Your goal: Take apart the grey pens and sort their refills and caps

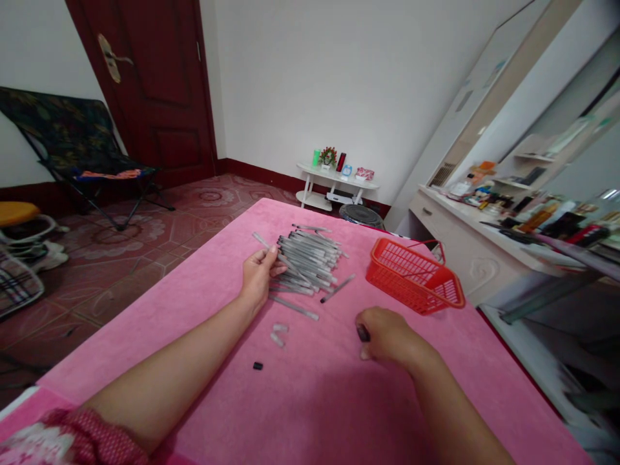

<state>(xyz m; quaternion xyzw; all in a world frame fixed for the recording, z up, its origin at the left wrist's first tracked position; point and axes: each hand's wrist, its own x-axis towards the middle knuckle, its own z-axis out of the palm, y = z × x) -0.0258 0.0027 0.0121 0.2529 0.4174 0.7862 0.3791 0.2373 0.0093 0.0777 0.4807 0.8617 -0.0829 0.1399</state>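
Reaching into the pen pile (307, 261) on the tabletop (314, 400), the left hand (256, 276) pinches one grey pen (262, 241); the right hand (387, 334), near the red basket (411, 274), is clenched around a dark cap (363, 333).

Folding chair (72, 142), red door (159, 84), white shelf (339, 177)

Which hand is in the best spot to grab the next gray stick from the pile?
Probably the left hand: it rests right against the pile of gray sticks. The right hand is curled around a small dark piece, apart from the pile.
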